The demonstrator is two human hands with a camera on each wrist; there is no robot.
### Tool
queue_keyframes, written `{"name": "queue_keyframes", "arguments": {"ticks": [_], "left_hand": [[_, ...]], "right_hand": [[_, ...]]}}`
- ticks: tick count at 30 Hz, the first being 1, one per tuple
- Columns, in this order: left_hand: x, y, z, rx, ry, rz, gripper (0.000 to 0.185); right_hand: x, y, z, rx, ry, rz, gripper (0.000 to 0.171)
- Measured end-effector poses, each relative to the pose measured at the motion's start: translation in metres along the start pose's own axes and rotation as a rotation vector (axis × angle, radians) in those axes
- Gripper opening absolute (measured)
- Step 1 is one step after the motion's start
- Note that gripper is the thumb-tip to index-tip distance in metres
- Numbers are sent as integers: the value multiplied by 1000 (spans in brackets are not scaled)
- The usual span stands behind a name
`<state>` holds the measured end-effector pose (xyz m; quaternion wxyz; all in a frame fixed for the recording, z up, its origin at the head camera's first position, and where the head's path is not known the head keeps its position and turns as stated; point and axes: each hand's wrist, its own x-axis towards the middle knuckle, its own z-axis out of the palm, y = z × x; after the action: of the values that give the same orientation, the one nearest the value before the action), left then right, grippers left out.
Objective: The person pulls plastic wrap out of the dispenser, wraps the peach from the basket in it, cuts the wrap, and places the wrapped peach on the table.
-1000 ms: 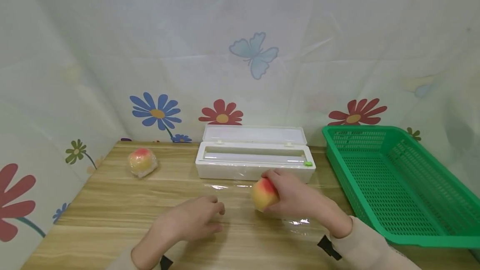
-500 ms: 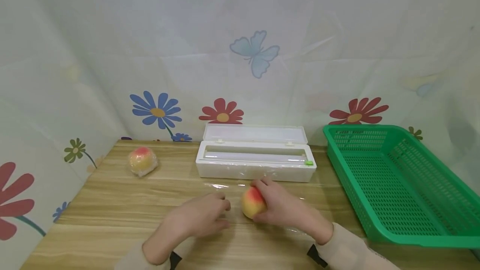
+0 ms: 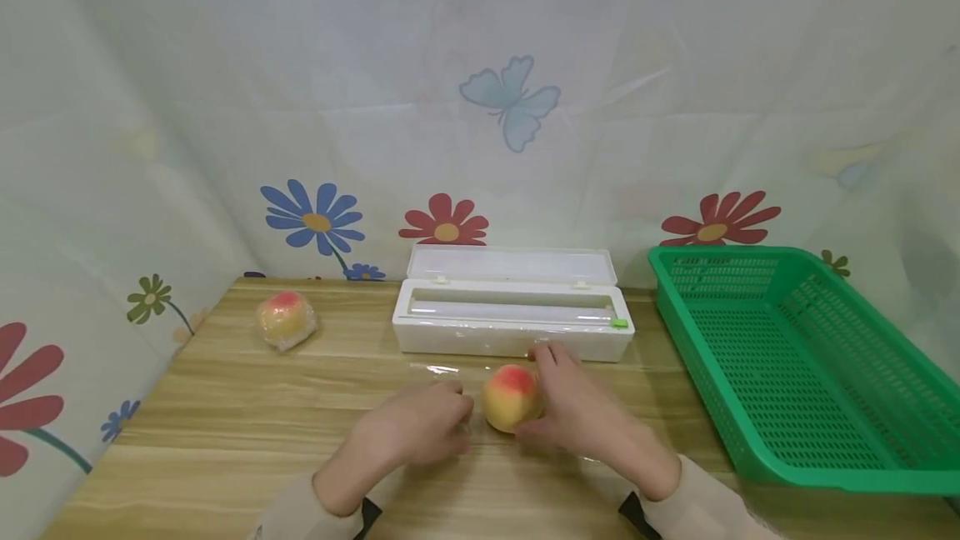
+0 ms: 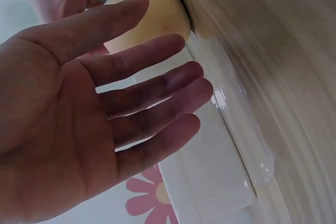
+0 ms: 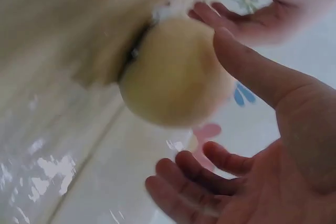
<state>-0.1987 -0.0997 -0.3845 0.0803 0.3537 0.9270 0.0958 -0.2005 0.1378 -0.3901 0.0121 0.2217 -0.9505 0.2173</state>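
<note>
A yellow peach with a red top [image 3: 510, 398] sits on a sheet of clear cling film [image 3: 442, 370] spread over the wooden table. Beside its right side is my right hand [image 3: 581, 407], fingers spread and loose, the thumb tip overlapping the fruit in the right wrist view. My left hand [image 3: 416, 427] hovers left of the peach with relaxed, parted fingers, holding nothing; its palm [image 4: 58, 114] faces the left wrist camera. Behind the peach stands a white cling film dispenser [image 3: 517, 343] with its lid [image 3: 510, 265] raised and the film roll showing inside.
A second peach, wrapped in film [image 3: 285, 319], rests at the back left of the table [image 3: 225, 432]. To the right stands a large green plastic basket [image 3: 862, 483]. A flower-printed white curtain [image 3: 360, 107] hangs behind the table.
The peach has been moved left and set on the film. My right hand has loosened from it and drawn slightly right. My left hand has shifted right, closer to the fruit.
</note>
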Motion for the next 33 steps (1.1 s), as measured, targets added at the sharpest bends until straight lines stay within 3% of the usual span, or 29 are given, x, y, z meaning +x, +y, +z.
{"name": "queue_keyframes", "arguments": {"ticks": [4,8,11,14,23,30,33], "left_hand": [[3,1,3,38,-1,-10,21],[5,2,5,62,-2,-20,23],[7,2,8,101,16,-14,23],[9,4,10,141,23,-15,25],[8,6,16,214,49,10,33],[10,5,20,195,108,2,20],[11,6,21,217,90,-13,16]], "right_hand": [[-8,3,-13,-9,-67,118,59],[-13,14,-13,-41,-144,55,38],[-15,21,-7,-61,-153,-44,35],[-16,23,-4,-55,-155,-80,32],[-18,26,4,-40,-236,-107,29],[-15,28,9,-53,-222,-124,32],[-15,29,9,-47,-219,-121,30]]}}
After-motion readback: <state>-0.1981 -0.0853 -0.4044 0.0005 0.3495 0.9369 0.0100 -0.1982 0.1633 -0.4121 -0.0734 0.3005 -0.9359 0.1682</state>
